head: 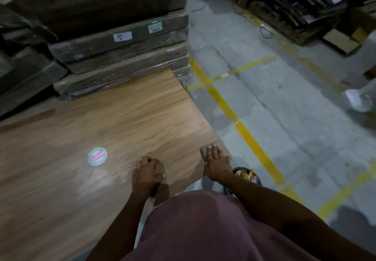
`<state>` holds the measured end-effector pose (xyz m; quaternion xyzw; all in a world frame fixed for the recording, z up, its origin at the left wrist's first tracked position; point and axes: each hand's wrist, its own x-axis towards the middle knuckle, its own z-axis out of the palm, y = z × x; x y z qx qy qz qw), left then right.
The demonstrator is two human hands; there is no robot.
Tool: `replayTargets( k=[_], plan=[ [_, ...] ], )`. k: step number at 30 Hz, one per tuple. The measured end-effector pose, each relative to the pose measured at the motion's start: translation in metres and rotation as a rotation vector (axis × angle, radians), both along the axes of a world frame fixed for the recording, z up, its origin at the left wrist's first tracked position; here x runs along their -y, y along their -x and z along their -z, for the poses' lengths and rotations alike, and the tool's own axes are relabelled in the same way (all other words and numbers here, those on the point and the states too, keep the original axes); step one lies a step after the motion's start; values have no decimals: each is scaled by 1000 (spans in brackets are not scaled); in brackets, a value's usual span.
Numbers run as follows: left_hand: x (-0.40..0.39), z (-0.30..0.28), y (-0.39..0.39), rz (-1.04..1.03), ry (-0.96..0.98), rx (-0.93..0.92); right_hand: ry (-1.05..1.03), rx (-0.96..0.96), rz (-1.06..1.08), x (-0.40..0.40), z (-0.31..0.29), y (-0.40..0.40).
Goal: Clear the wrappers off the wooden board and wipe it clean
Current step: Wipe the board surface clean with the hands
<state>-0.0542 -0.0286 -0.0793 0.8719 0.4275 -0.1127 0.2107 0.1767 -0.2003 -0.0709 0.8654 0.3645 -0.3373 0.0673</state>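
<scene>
A large wooden board (pixel 114 122) lies flat in front of me, with a round green-and-red sticker (pixel 97 156) on it to the left of my hands. My left hand (pixel 147 172) rests on the board near its front edge, curled around a dark handle-like tool (pixel 155 192) that I cannot identify. My right hand (pixel 217 164) lies over a small grey pad (pixel 203 152) at the board's near right corner, fingers pressing it down. No loose wrappers show on the board's surface.
A dark bin (pixel 247 176) holding crumpled yellowish wrappers stands on the floor just under my right wrist. Stacked film-wrapped cartons (pixel 122 42) rise behind the board. Grey concrete floor with yellow lines (pixel 240 126) spreads right, where cardboard piles (pixel 295 16) lie.
</scene>
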Motion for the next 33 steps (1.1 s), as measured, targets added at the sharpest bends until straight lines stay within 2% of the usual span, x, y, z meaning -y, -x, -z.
replayTargets(
  k=[5, 10, 12, 16, 21, 24, 28, 30, 33],
  plan=[
    [0, 8, 6, 19, -53, 160, 42, 61, -21, -7, 1, 18],
    [-11, 13, 5, 52, -61, 169, 63, -6, 235, -19, -7, 5],
    [-16, 13, 1, 25, -60, 189, 44, -33, 259, -27, -10, 2],
    [-19, 14, -14, -79, -88, 228, 30, -38, 90, -41, -5, 8],
    [-28, 17, -50, -8, -177, 173, 29, 30, 92, -48, -5, -21],
    [-32, 17, -70, 7, -188, 160, 28, 3, 143, -54, -7, -29],
    [-38, 17, -89, 7, -203, 127, -97, 39, -18, -51, 0, -28],
    [-41, 18, -96, 10, -203, 118, -71, 76, -142, -48, 3, -32],
    [-53, 20, -104, 5, -210, 135, -20, 103, -115, -58, 6, -44]
  ],
)
